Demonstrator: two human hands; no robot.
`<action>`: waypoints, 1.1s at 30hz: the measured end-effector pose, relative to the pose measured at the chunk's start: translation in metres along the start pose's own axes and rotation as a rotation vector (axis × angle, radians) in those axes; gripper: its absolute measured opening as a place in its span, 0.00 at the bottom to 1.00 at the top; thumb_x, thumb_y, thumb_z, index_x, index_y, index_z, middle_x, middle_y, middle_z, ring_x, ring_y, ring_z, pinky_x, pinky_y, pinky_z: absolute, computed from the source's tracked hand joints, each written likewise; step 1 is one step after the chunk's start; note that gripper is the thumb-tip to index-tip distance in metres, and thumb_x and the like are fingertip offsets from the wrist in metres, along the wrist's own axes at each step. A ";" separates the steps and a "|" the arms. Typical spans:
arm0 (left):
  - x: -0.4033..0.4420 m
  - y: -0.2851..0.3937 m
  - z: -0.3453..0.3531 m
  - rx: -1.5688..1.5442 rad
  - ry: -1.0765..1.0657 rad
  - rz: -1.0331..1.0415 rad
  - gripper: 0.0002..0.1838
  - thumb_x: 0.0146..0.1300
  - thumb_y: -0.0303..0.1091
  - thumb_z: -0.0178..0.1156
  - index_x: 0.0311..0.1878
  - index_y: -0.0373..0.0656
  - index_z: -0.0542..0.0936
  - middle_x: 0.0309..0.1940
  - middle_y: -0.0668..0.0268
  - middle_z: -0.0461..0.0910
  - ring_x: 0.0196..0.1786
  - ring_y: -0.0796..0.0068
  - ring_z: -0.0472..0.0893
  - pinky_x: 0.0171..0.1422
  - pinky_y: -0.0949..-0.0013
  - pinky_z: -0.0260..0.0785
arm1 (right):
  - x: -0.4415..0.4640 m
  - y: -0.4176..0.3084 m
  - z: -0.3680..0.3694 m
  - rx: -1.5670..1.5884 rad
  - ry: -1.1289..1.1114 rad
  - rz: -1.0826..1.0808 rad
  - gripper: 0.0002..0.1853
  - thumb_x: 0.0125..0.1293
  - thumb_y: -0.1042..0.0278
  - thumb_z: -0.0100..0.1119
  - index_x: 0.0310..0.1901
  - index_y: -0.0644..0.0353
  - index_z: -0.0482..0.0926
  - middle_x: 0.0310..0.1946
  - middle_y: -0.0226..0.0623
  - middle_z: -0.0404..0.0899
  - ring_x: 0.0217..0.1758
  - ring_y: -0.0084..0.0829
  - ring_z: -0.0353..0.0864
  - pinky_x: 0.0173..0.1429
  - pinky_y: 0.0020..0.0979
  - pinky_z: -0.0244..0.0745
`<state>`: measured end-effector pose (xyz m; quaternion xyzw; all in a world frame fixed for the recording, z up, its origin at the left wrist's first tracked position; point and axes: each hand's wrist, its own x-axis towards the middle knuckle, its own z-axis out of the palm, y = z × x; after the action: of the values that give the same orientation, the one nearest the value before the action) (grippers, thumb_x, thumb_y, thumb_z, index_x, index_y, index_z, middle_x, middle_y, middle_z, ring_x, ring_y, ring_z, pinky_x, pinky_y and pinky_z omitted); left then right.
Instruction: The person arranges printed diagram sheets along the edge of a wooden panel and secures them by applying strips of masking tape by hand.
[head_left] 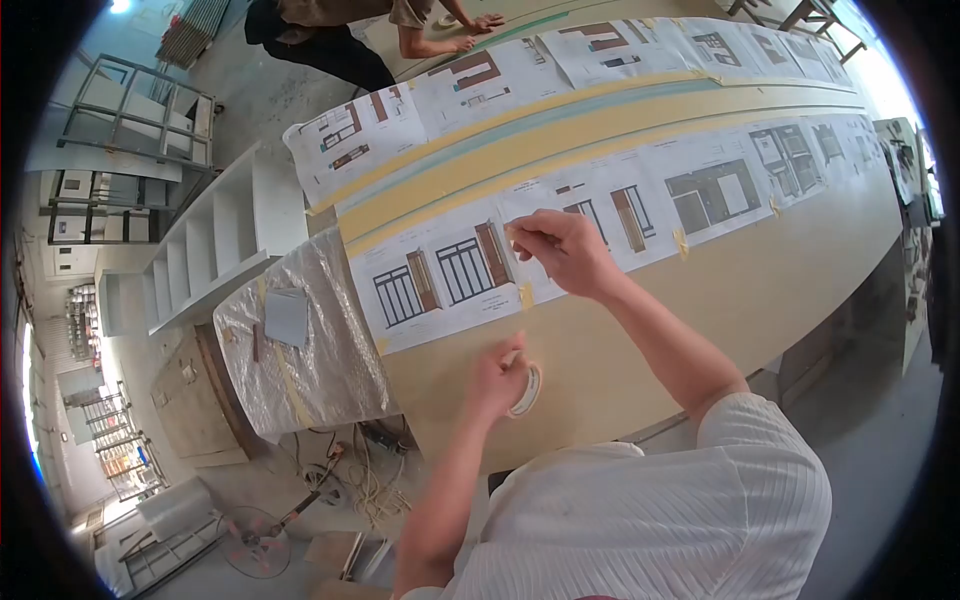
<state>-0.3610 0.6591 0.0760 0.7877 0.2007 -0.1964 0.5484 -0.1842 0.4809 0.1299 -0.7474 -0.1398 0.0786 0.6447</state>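
My left hand (500, 378) is closed beside a roll of tape (528, 390), over the bare front part of the long wooden board (600, 340); the roll hangs at its fingers. Higher up, my right hand (560, 248) pinches something small and pale above a printed drawing sheet (450, 270) that shows railings and doors. Yellow tape (527, 296) crosses the lower edge where two sheets meet. More drawing sheets (715, 190) run along the board to the right.
Across the board, a co-worker's hands (470, 35) rest near more sheets (470, 85). Yellow strips (560, 125) run lengthwise between the rows. Left are a bubble-wrapped stack (330, 350), a white shelf unit (215, 235) and metal frames (140, 110). Cables (375, 480) and a fan (255, 540) are below.
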 end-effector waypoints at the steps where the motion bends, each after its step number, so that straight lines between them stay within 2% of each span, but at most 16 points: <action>1: -0.004 0.004 0.002 0.167 0.013 0.146 0.17 0.71 0.35 0.66 0.59 0.39 0.86 0.44 0.64 0.88 0.32 0.75 0.82 0.40 0.64 0.77 | 0.007 0.012 0.003 0.026 -0.042 0.175 0.10 0.77 0.73 0.61 0.52 0.67 0.87 0.33 0.33 0.86 0.32 0.18 0.81 0.30 0.27 0.77; 2: -0.004 0.007 -0.001 0.162 0.013 0.144 0.17 0.71 0.35 0.66 0.59 0.39 0.86 0.44 0.64 0.88 0.32 0.75 0.82 0.40 0.64 0.77 | 0.012 0.024 0.004 0.023 -0.046 0.177 0.10 0.77 0.73 0.61 0.52 0.67 0.87 0.33 0.33 0.86 0.32 0.18 0.81 0.30 0.27 0.77; 4: -0.002 0.015 -0.014 0.437 0.042 0.320 0.17 0.69 0.34 0.68 0.58 0.38 0.85 0.49 0.58 0.86 0.38 0.64 0.86 0.46 0.60 0.79 | 0.022 0.038 0.004 -0.043 -0.176 0.267 0.16 0.78 0.72 0.60 0.63 0.66 0.84 0.34 0.32 0.86 0.32 0.17 0.80 0.28 0.26 0.75; 7: 0.006 -0.002 -0.029 0.455 0.142 0.388 0.15 0.68 0.33 0.68 0.55 0.38 0.85 0.48 0.56 0.85 0.42 0.55 0.87 0.50 0.58 0.80 | 0.031 0.055 0.008 -0.083 -0.264 0.391 0.19 0.77 0.73 0.60 0.66 0.67 0.79 0.32 0.34 0.86 0.32 0.20 0.82 0.32 0.29 0.78; 8: 0.008 -0.006 -0.033 0.449 0.145 0.381 0.15 0.68 0.33 0.68 0.55 0.38 0.85 0.48 0.56 0.85 0.42 0.55 0.87 0.50 0.58 0.80 | 0.035 0.064 0.010 -0.086 -0.272 0.395 0.19 0.77 0.73 0.60 0.66 0.67 0.79 0.32 0.34 0.86 0.32 0.20 0.82 0.32 0.29 0.78; 10: 0.012 -0.002 -0.039 0.445 0.148 0.330 0.14 0.68 0.31 0.68 0.55 0.38 0.85 0.47 0.56 0.85 0.45 0.58 0.87 0.52 0.60 0.80 | 0.042 0.077 0.013 -0.158 -0.294 0.290 0.23 0.70 0.73 0.62 0.66 0.65 0.76 0.33 0.42 0.89 0.34 0.36 0.88 0.44 0.37 0.82; 11: 0.013 -0.001 -0.040 0.441 0.150 0.328 0.14 0.68 0.31 0.68 0.55 0.38 0.85 0.47 0.56 0.85 0.45 0.58 0.87 0.52 0.60 0.80 | 0.046 0.083 0.013 -0.161 -0.298 0.291 0.23 0.70 0.73 0.62 0.66 0.65 0.76 0.33 0.42 0.89 0.34 0.36 0.88 0.44 0.37 0.82; 14: 0.017 -0.003 -0.037 0.352 0.169 0.307 0.13 0.69 0.30 0.67 0.54 0.37 0.85 0.46 0.56 0.85 0.44 0.58 0.87 0.51 0.60 0.80 | 0.055 0.082 0.014 -0.251 -0.321 0.355 0.20 0.69 0.72 0.62 0.61 0.65 0.75 0.33 0.44 0.89 0.35 0.43 0.89 0.44 0.39 0.82; 16: 0.017 -0.008 -0.034 0.284 0.169 0.269 0.13 0.68 0.28 0.68 0.54 0.37 0.84 0.42 0.56 0.84 0.41 0.55 0.84 0.48 0.54 0.77 | 0.060 0.079 0.016 -0.289 -0.355 0.414 0.13 0.72 0.74 0.61 0.54 0.65 0.72 0.30 0.42 0.87 0.33 0.34 0.88 0.41 0.36 0.81; 17: 0.016 -0.010 -0.034 0.284 0.164 0.267 0.13 0.68 0.28 0.68 0.54 0.37 0.84 0.42 0.56 0.84 0.41 0.55 0.84 0.48 0.54 0.77 | 0.061 0.081 0.018 -0.289 -0.354 0.419 0.13 0.72 0.74 0.61 0.54 0.65 0.72 0.30 0.42 0.87 0.33 0.34 0.88 0.41 0.36 0.81; 19: 0.015 -0.013 -0.033 0.368 0.163 0.307 0.13 0.69 0.30 0.68 0.55 0.37 0.85 0.42 0.55 0.85 0.40 0.61 0.87 0.47 0.61 0.81 | 0.064 0.084 0.020 -0.425 -0.356 0.387 0.14 0.70 0.70 0.63 0.53 0.64 0.73 0.33 0.46 0.88 0.38 0.41 0.90 0.45 0.41 0.82; 23: 0.013 -0.012 -0.035 0.371 0.159 0.294 0.13 0.70 0.30 0.68 0.55 0.37 0.85 0.41 0.55 0.85 0.40 0.62 0.87 0.47 0.61 0.81 | 0.073 0.081 0.032 -0.683 -0.324 0.391 0.17 0.69 0.63 0.68 0.52 0.63 0.76 0.39 0.48 0.89 0.46 0.48 0.90 0.50 0.46 0.82; 25: 0.010 -0.011 -0.037 0.316 0.127 0.232 0.13 0.71 0.31 0.68 0.55 0.37 0.85 0.40 0.56 0.85 0.40 0.62 0.87 0.47 0.62 0.81 | 0.079 0.075 0.030 -0.913 -0.454 0.388 0.20 0.68 0.55 0.71 0.51 0.61 0.79 0.45 0.48 0.89 0.54 0.50 0.88 0.54 0.48 0.82; 29: 0.002 -0.018 -0.032 0.280 0.151 0.263 0.14 0.71 0.31 0.68 0.55 0.36 0.85 0.39 0.56 0.84 0.41 0.61 0.87 0.47 0.62 0.81 | 0.077 0.055 0.024 -0.972 -0.479 0.476 0.21 0.68 0.49 0.72 0.47 0.60 0.81 0.44 0.48 0.89 0.54 0.51 0.88 0.55 0.47 0.83; 31: -0.003 -0.015 -0.028 0.251 0.186 0.270 0.16 0.69 0.34 0.70 0.55 0.36 0.84 0.40 0.56 0.84 0.40 0.55 0.86 0.48 0.55 0.79 | 0.064 0.063 0.028 -0.952 -0.355 0.366 0.21 0.69 0.46 0.70 0.45 0.59 0.83 0.40 0.48 0.89 0.48 0.52 0.89 0.52 0.49 0.83; 33: -0.009 -0.012 -0.025 0.284 0.193 0.259 0.19 0.69 0.36 0.70 0.58 0.37 0.83 0.42 0.56 0.84 0.42 0.54 0.85 0.50 0.54 0.79 | 0.054 0.065 0.028 -0.923 -0.308 0.348 0.21 0.69 0.47 0.70 0.44 0.59 0.83 0.37 0.47 0.89 0.45 0.51 0.89 0.50 0.49 0.83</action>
<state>-0.3726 0.6853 0.0792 0.8913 0.1196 -0.0743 0.4310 -0.1341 0.5157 0.0645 -0.9460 -0.1270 0.2239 0.1971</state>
